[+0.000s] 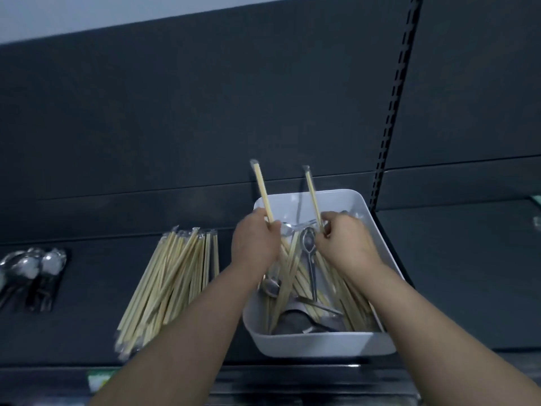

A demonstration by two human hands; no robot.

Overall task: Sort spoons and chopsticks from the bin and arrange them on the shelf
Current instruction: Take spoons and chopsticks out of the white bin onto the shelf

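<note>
A white bin [363, 344] sits on the dark shelf [87, 332] and holds several wrapped chopsticks and metal spoons [308, 247]. Over the bin, my left hand [254, 241] grips one wrapped chopstick pair [262, 191] that points up and away. My right hand [345, 241] pinches a second wrapped chopstick pair [312, 194], also tilted upward. Left of the bin a sorted pile of wrapped chopsticks [172, 279] lies on the shelf. Several spoons [32, 268] lie grouped at the far left.
The shelf's dark back panel [205, 112] rises right behind the bin. A slotted upright rail [392, 112] runs down at the right. Below the shelf's front edge, a green and white label [99, 379] shows.
</note>
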